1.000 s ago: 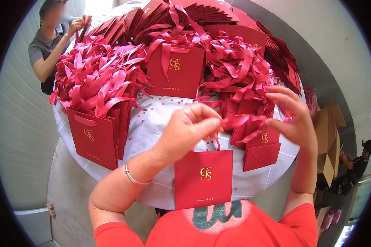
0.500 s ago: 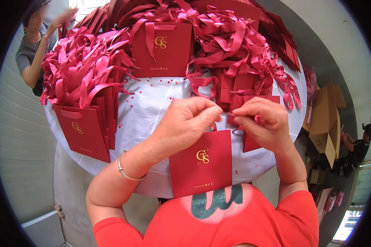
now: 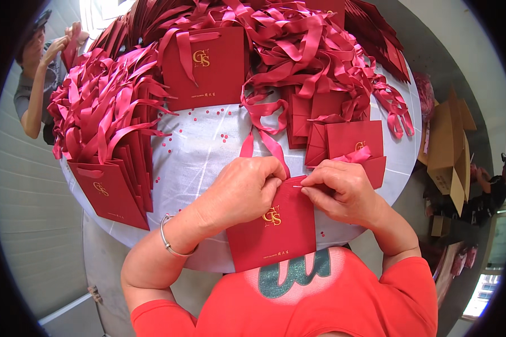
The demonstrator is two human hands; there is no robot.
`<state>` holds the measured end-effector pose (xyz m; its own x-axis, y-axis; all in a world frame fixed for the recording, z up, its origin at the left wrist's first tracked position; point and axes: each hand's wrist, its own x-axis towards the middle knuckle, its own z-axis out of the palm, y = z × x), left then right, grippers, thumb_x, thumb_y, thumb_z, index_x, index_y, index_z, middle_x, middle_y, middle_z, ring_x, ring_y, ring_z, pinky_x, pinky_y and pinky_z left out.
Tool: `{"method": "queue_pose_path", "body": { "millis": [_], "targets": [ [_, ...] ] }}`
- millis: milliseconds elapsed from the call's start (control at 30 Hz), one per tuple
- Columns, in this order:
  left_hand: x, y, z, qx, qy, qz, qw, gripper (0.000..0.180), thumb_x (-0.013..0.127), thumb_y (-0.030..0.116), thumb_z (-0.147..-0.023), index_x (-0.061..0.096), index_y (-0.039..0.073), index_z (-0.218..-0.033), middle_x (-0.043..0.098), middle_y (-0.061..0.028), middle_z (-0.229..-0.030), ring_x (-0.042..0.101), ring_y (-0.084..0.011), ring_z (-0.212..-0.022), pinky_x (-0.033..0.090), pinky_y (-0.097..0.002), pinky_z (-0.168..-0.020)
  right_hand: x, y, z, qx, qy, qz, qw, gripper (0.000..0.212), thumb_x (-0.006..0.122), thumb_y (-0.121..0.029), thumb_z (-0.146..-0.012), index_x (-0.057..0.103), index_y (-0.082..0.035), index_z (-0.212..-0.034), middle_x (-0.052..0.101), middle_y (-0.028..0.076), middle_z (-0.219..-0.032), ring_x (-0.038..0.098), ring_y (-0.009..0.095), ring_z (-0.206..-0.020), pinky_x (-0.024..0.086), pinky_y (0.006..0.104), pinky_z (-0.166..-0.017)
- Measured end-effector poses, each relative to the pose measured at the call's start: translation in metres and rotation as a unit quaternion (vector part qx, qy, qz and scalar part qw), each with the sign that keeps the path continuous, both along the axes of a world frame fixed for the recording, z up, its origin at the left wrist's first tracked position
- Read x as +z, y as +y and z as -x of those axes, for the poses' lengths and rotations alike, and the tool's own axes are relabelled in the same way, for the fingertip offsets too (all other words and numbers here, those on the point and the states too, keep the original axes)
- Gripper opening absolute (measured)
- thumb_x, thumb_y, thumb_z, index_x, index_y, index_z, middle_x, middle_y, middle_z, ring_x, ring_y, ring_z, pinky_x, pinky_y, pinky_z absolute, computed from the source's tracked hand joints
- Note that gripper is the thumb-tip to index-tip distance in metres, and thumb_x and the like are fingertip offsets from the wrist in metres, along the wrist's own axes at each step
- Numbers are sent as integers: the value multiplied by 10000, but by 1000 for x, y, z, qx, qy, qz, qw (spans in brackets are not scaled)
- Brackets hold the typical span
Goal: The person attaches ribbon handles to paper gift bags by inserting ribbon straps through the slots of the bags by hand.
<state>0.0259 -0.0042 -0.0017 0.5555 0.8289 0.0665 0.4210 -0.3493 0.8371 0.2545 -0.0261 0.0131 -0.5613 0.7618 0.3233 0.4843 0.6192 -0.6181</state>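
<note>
A red paper gift bag [image 3: 270,238] with gold lettering stands in front of me at the table's near edge, against my shirt. My left hand [image 3: 250,185] is closed at the bag's upper edge, its thumb and fingers pressed together there. From behind those fingers a pink ribbon [image 3: 274,151] runs up and away over the cloth. With thumb and forefinger, my right hand [image 3: 343,188] pinches a thin pale pointed piece [image 3: 299,186] level with the bag's top right corner. Whether that piece joins the ribbon is hidden.
Red bags with tangled pink ribbons stand left [image 3: 109,191], far middle [image 3: 208,84] and right [image 3: 354,140] on the white-clothed table [image 3: 202,163]. Small red dots are scattered on the cloth. Across the table, another person [image 3: 36,90] handles ribbon. Cardboard boxes [image 3: 450,146] lie at the right.
Both hands have come down and nearer to the bag's top edge. The ribbon beyond my left hand now shows. The pale piece has appeared at my right fingertips.
</note>
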Motion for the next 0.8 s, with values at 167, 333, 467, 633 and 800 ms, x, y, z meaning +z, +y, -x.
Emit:
{"method": "queue_pose_path", "body": {
  "millis": [167, 333, 467, 633, 800],
  "targets": [
    [3, 3, 2, -4, -3, 113, 994, 129, 632, 23, -837, 621, -39, -950, 691, -149, -797, 684, -204, -750, 533, -319, -693, -2, -1, 0, -4, 8, -2, 1000, 168, 752, 53, -732, 666, 14, -871, 669, 120, -779, 655, 247, -687, 517, 315, -584],
    [8, 5, 4, -42, 20, 140, 989, 144, 639, 20, -841, 615, -45, -967, 693, -136, -811, 678, -187, -761, 533, -315, -700, -4, -2, 0, -1, 16, -22, 1000, 185, 755, 54, -724, 661, 9, -878, 658, 117, -771, 647, 245, -675, 515, 321, -579],
    [7, 3, 4, -58, 4, 170, 984, 150, 653, 21, -842, 634, -53, -972, 694, -108, -815, 648, -129, -758, 525, -293, -698, -3, -5, 1, 4, 23, -33, 999, 188, 764, 47, -717, 660, 3, -867, 644, 117, -753, 638, 240, -655, 511, 324, -567],
    [9, 5, 1, -42, -25, 229, 972, 137, 655, 23, -848, 663, -56, -960, 690, -86, -796, 613, -88, -744, 516, -262, -688, -2, -6, 2, 13, 17, -51, 998, 186, 777, 29, -713, 664, -10, -857, 643, 110, -746, 639, 237, -631, 511, 318, -561],
    [8, 7, 1, -37, -29, 208, 977, 127, 656, 27, -848, 673, -53, -945, 690, -76, -781, 613, -87, -734, 516, -261, -676, -7, -4, 7, 4, 19, -78, 997, 185, 782, 17, -711, 664, -17, -849, 645, 102, -743, 646, 236, -629, 517, 319, -563]
  ]
}}
